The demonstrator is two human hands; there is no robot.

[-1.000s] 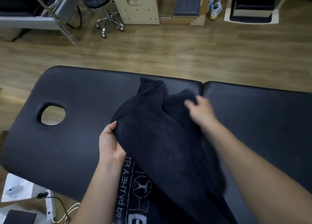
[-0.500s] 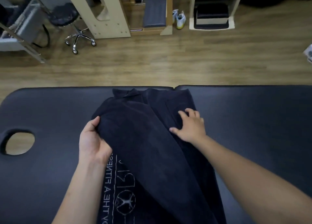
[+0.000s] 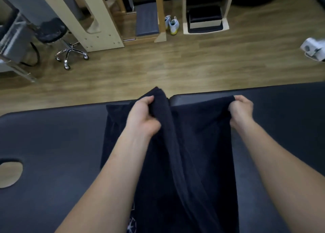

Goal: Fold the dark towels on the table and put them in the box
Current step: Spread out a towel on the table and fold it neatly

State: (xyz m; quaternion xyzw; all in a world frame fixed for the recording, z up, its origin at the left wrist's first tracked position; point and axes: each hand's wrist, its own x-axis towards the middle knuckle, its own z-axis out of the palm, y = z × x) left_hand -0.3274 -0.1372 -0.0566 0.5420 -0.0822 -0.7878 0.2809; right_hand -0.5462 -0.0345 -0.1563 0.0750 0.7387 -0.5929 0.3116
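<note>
Two hands clench the far edge of one dark towel [image 3: 197, 145] lying on the table [image 3: 52, 141]. The left hand [image 3: 142, 115] bunches cloth in curled fingers by the table's middle seam. The right hand [image 3: 241, 108] pinches a corner over the table's right half. The towel runs to the table's near edge, where white print [image 3: 131, 223] is too cut off to read.
</note>
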